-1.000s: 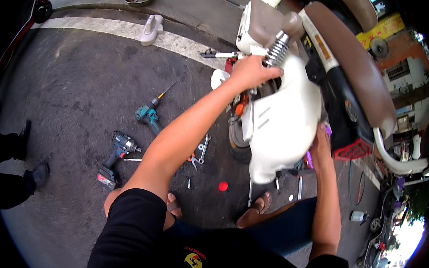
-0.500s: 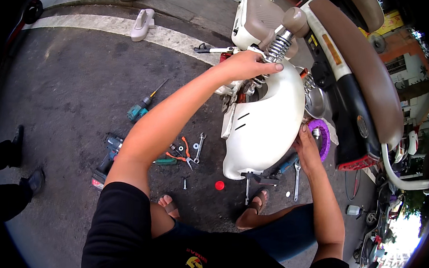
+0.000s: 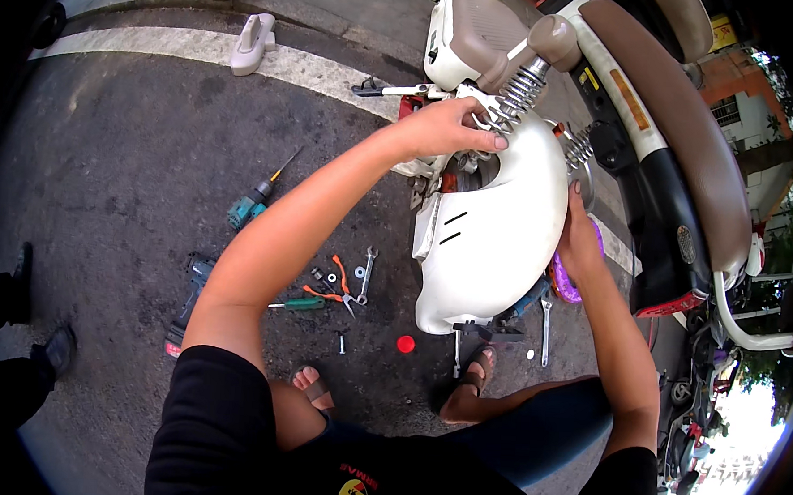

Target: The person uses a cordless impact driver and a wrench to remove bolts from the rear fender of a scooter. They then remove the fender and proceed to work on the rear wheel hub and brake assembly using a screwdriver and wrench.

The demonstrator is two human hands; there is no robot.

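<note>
A white plastic mudguard [image 3: 496, 226] with two dark slots is in front of me, fixed to the vehicle's rear parts. My left hand [image 3: 452, 129] reaches across to its top left, its fingers curled round the lower part of a coil-spring shock absorber [image 3: 519, 93]; some fingertips are hidden. My right hand [image 3: 581, 239] lies along the mudguard's right side, fingers stretched upward and partly out of sight behind the edge. Close to it is a second coil spring [image 3: 578, 147]. Beneath the right wrist shows a purple ring-shaped thing [image 3: 567, 281].
A brown seat [image 3: 681, 128] on its black and white body rises at the right. On the asphalt lie a teal power drill [image 3: 249, 206], orange-handled pliers [image 3: 340, 289], wrenches [image 3: 367, 276], a green screwdriver [image 3: 302, 304] and a red cap [image 3: 406, 343]. Another person's shoe [image 3: 59, 351] is at left.
My right hand has slid upward along the mudguard's side. My left hand has dropped slightly on the shock absorber, and the mudguard and spring have shifted a little to the right.
</note>
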